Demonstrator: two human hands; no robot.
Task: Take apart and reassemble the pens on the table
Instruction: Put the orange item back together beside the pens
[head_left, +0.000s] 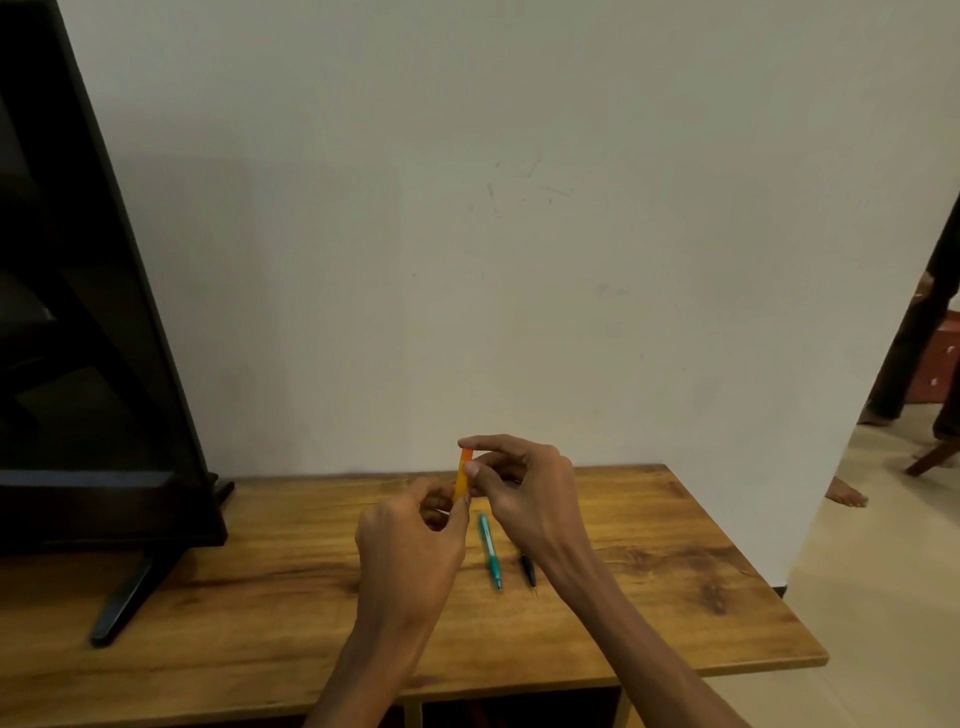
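An orange pen (462, 473) is held upright above the wooden table (675, 571). My right hand (524, 483) pinches its upper part between thumb and fingers. My left hand (410, 551) grips its lower end, which is hidden by the fingers. On the table just below lie a teal pen (490, 551), pointing toward me, and a black pen (528, 569), partly hidden under my right wrist.
A black TV (88, 364) on a stand with a slanting foot (124, 597) fills the table's left side. A white wall rises behind the table. At the far right a person's bare foot (844, 493) and dark chair legs stand on the floor.
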